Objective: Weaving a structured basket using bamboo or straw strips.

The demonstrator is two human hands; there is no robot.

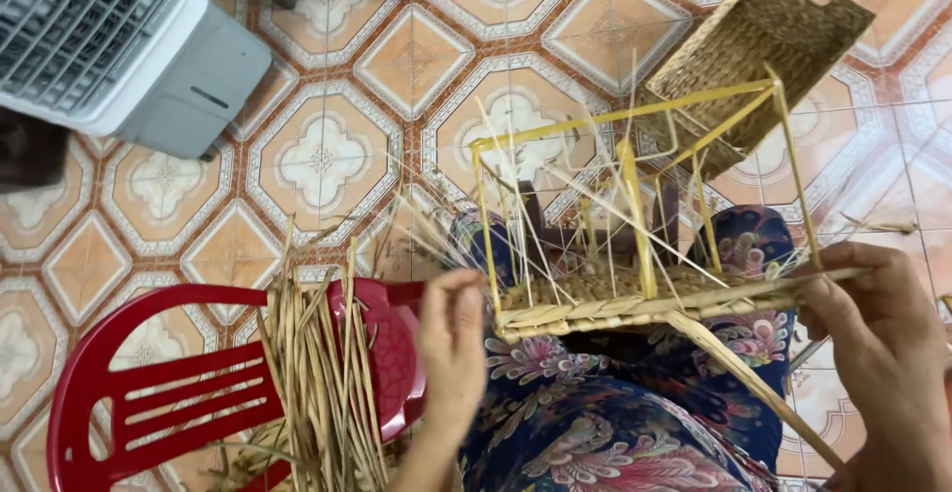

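Observation:
A yellow wire frame (635, 120) rests on my lap, with a woven straw base (605, 299) at its bottom and thin straw strands sticking up through it. My left hand (451, 348) is at the near left corner of the woven edge, fingers curled beside it. My right hand (878, 318) grips the right end of the woven straw edge, where a long flat straw strand (754, 383) trails down to the right. Whether my left hand pinches a strand, I cannot tell.
A red plastic chair (149, 393) at my left carries a bundle of dried straw (322, 383). A finished woven basket (759, 51) lies on the patterned tile floor (327, 155) ahead. A grey-white fan unit (119, 41) stands at the top left.

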